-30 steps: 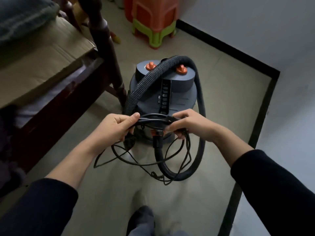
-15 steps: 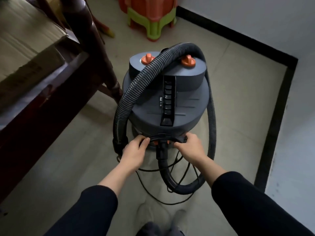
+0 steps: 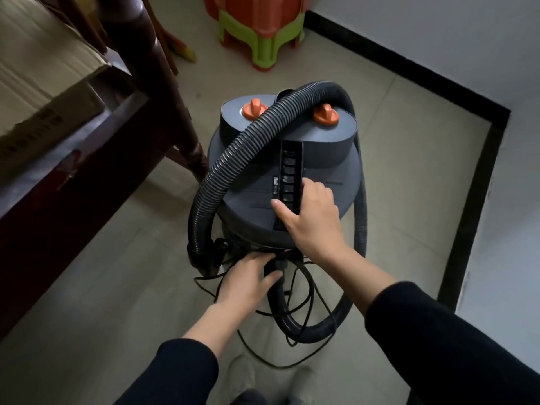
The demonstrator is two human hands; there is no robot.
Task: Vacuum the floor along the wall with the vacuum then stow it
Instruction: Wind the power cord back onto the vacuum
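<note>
A grey canister vacuum with two orange knobs stands on the tiled floor in the room's corner. Its black ribbed hose arches over the lid and loops down both sides to the floor in front. My right hand grips the black ribbed carry handle on the lid, thumb on its left side. My left hand is low at the vacuum's front base, holding the bundled black power cord against the hose end. Loose cord loops lie on the floor below.
A dark wooden table leg and frame stand close to the vacuum's left, with a cardboard box on it. Stacked orange and green plastic stools stand behind. White walls with black skirting close the right and far sides.
My right hand left the cord bundle at the vacuum's front and moved up onto the lid's carry handle. My left hand stayed low on the cord. The view moved closer to the vacuum.
</note>
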